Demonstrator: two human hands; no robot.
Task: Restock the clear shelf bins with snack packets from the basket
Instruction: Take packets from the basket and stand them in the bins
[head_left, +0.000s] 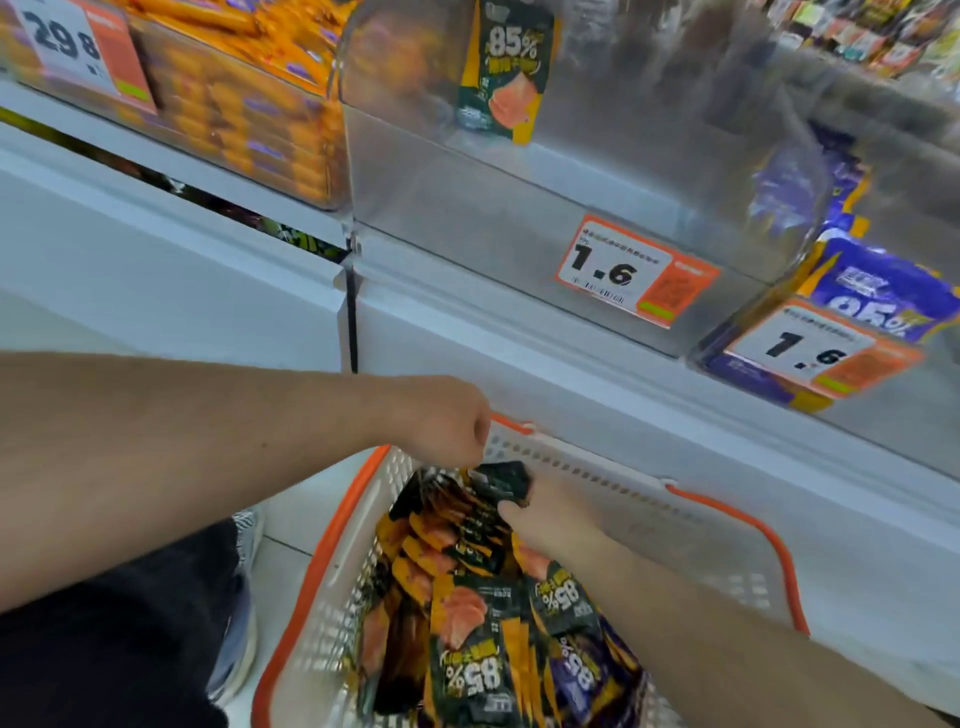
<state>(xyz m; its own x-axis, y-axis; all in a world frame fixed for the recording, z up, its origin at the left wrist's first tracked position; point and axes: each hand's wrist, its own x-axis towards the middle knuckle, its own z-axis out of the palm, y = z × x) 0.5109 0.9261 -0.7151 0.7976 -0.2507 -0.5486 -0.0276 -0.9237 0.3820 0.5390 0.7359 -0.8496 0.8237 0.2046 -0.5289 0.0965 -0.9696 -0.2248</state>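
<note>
1. A price tag (636, 270) on the front of the middle clear bin (467, 208) read "1.6".
2. A second price tag (821, 348) on the right-hand bin also read "1.6".
3. A tag (78, 47) on the upper left bin showed "29.8"; its small print was too blurred to read.
4. The lone green packet (506, 67) standing in the middle bin carried "85%".
5. Green packets (475, 670) in the basket (322, 561) showed "85%", seen upside down.
6. A purple packet (878, 296) in the right-hand bin bore "85%".

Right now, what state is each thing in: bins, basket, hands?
Middle clear plastic shelf bin: nearly empty, one dark green packet inside.
Left clear bin: packed with orange packets.
White basket with orange rim: holds many packets.
Left hand: pinching packets.
Right hand: gripping a dark packet.
</note>
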